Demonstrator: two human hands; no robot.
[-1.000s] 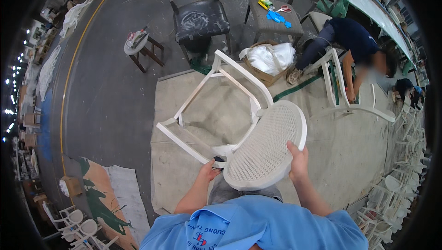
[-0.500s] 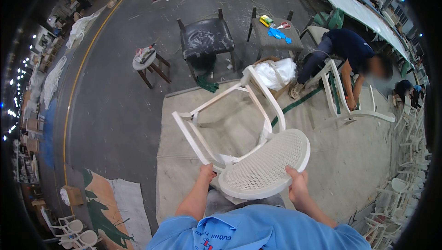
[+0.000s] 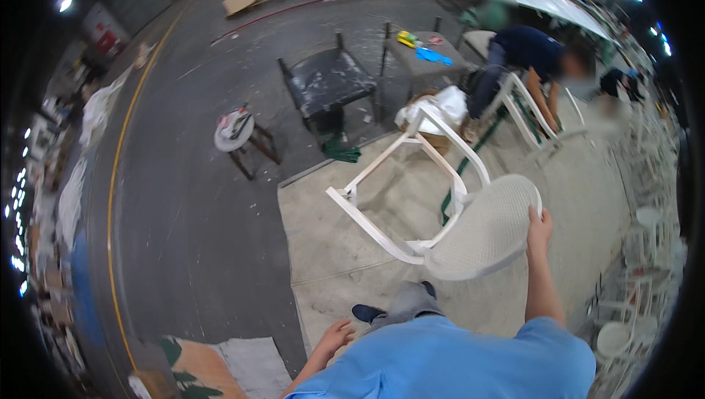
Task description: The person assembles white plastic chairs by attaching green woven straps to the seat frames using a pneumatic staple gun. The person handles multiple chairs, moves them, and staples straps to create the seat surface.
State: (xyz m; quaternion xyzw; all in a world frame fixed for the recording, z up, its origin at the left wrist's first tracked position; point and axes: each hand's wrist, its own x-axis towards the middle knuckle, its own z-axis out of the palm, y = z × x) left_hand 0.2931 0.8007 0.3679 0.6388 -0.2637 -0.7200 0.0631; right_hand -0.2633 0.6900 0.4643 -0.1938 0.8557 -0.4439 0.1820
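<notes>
A white chair frame (image 3: 374, 226) with an oval woven backrest (image 3: 485, 230) lies tipped over in front of me, and its seat opening shows the mat through it. My right hand (image 3: 540, 230) grips the right rim of the backrest. My left hand (image 3: 338, 335) is off the chair, low near my body, with its fingers apart and nothing in them. Below the backrest, my dark shoe (image 3: 367, 313) stands on the pale mat (image 3: 323, 252).
A co-worker (image 3: 525, 50) bends over another white chair (image 3: 525, 113) at the right. Beyond my chair stand a worn black chair (image 3: 330, 80), a grey-seated chair (image 3: 426, 61) and a round stool (image 3: 228, 138) with tools. Many white chairs (image 3: 617, 336) line the right side.
My left hand has let go of the chair and dropped toward my body. My right hand has moved rightward with the backrest, and the chair has shifted right. My view has turned.
</notes>
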